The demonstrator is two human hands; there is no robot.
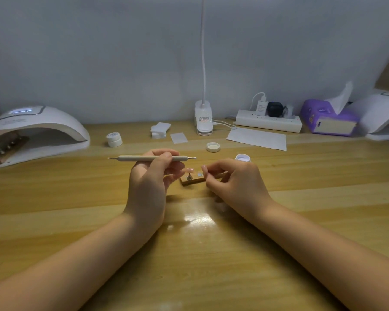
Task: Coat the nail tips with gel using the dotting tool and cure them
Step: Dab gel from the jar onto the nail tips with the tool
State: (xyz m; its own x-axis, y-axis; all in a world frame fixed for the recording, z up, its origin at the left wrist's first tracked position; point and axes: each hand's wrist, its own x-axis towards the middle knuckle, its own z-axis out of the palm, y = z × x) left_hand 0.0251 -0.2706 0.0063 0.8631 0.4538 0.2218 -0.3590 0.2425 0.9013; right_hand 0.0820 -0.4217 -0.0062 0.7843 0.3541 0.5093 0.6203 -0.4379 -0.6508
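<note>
mid-worktop, the left hand (pixel 154 173) grips the dotting tool (pixel 152 158) level while the right hand (pixel 231 178) pinches a nail tip (pixel 204 169) over the wooden stand (pixel 192 180); one batch looks to be curing in the lit lamp (pixel 35 129) at the left edge, this stand uncured.

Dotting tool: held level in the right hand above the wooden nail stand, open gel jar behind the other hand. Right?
Not quite. The head view shows the dotting tool gripped in the left hand, not the right. The rest holds: it lies roughly level above the wooden nail stand, and the open gel jar sits behind the right hand, which pinches something small at the stand.
</note>
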